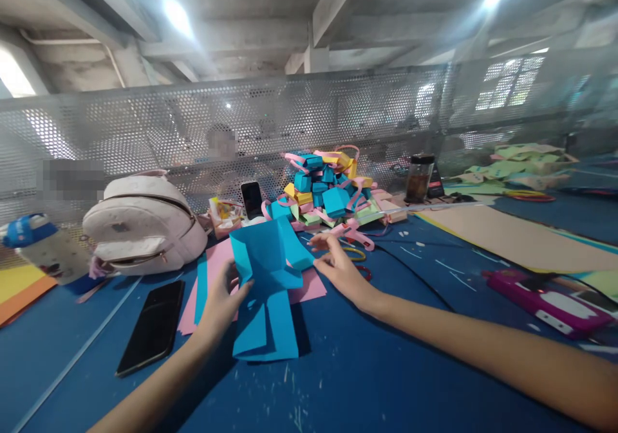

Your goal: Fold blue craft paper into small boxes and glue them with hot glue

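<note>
A blue paper cutout [269, 298] with creased panels and flaps folded partly up is in front of me, above the blue tabletop. My left hand [226, 294] grips its left edge, thumb on the near side and fingers partly hidden behind the paper. By the right flap is my right hand [338, 264], its thumb close to the flap's tip and its fingers apart from the thumb; whether it touches the paper is unclear. Pink paper sheets [313, 286] lie underneath. Just beyond my right hand rests a pink glue gun [355, 232] with a black cord.
A heap of small blue and yellow paper boxes [333, 201] stands behind. Left are a black phone [152, 327], a pale backpack [145, 227] and a bottle [53, 253]. Right are a purple power strip [550, 304], large paper sheets [521, 233] and a dark-lidded jar [418, 179].
</note>
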`<state>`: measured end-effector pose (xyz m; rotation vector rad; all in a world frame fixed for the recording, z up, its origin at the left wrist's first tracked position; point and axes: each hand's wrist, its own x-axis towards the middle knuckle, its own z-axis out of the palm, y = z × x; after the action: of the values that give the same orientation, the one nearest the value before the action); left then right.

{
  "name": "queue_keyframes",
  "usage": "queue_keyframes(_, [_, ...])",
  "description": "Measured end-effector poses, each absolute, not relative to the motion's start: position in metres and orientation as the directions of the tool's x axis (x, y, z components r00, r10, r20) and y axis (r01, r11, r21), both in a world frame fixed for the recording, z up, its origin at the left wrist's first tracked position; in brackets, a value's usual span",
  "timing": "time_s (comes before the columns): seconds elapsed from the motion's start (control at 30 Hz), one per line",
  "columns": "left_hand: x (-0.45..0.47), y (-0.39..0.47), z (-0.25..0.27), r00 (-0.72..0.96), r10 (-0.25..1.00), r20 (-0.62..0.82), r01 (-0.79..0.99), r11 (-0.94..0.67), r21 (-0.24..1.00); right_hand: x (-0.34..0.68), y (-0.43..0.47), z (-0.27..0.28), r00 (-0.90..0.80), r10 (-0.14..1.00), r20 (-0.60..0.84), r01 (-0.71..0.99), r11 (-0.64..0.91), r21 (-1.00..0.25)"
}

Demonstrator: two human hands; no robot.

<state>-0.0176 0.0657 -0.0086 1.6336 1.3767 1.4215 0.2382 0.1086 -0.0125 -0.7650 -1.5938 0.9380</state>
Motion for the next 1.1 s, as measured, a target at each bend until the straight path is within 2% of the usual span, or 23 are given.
queue_keyframes(0.1, [-0.018, 0.068, -0.010, -0.080, 0.932, 0.354, 0.310, -0.315, 0.897, 0.235, 0.108, -0.017, -0.371, 0.833, 0.412, 0.039, 0.457, -0.889])
queue_keyframes(0.2, [-0.016, 0.067, -0.010, -0.047, 0.938, 0.343, 0.290, -0.316, 0.903, 0.234, 0.105, -0.018, -0.458, 0.806, 0.376, 0.064, 0.452, -0.890])
queue_keyframes(0.53, [-0.012, 0.064, -0.010, 0.031, 0.942, 0.335, 0.272, -0.331, 0.904, 0.235, 0.103, -0.025, -0.528, 0.781, 0.332, 0.147, 0.470, -0.871])
queue_keyframes(0.67, [-0.006, 0.054, 0.003, -0.007, 0.904, 0.427, 0.321, -0.403, 0.857, 0.232, 0.103, -0.031, -0.532, 0.775, 0.341, 0.193, 0.503, -0.843])
queue_keyframes(0.73, [-0.004, 0.044, 0.010, -0.033, 0.796, 0.604, 0.471, -0.521, 0.712, 0.230, 0.103, -0.033, -0.539, 0.766, 0.349, 0.200, 0.519, -0.831])
queue_keyframes(0.83, [-0.002, 0.023, 0.018, 0.014, 0.444, 0.896, 0.719, -0.627, 0.299, 0.230, 0.102, -0.032, -0.549, 0.755, 0.358, 0.197, 0.534, -0.822])
queue_keyframes(0.87, [-0.001, 0.016, 0.020, 0.097, 0.310, 0.946, 0.760, -0.637, 0.131, 0.230, 0.102, -0.032, -0.552, 0.750, 0.364, 0.199, 0.542, -0.816])
queue_keyframes(0.9, [0.001, 0.010, 0.020, 0.302, 0.186, 0.935, 0.722, -0.685, -0.097, 0.231, 0.102, -0.031, -0.552, 0.744, 0.376, 0.202, 0.557, -0.805])
queue_keyframes(0.93, [0.004, 0.004, 0.020, 0.523, 0.131, 0.842, 0.624, -0.732, -0.274, 0.231, 0.102, -0.031, -0.552, 0.736, 0.392, 0.206, 0.576, -0.791])
queue_keyframes(1.0, [0.014, -0.003, 0.018, 0.751, 0.150, 0.643, 0.488, -0.782, -0.388, 0.231, 0.102, -0.032, -0.555, 0.712, 0.430, 0.207, 0.619, -0.758])
queue_keyframes(1.03, [0.019, -0.004, 0.016, 0.787, 0.205, 0.582, 0.487, -0.785, -0.382, 0.231, 0.102, -0.032, -0.558, 0.701, 0.444, 0.202, 0.634, -0.746])
queue_keyframes(1.1, [0.028, -0.002, 0.010, 0.780, 0.412, 0.472, 0.588, -0.741, -0.325, 0.231, 0.101, -0.031, -0.570, 0.684, 0.456, 0.185, 0.647, -0.740])
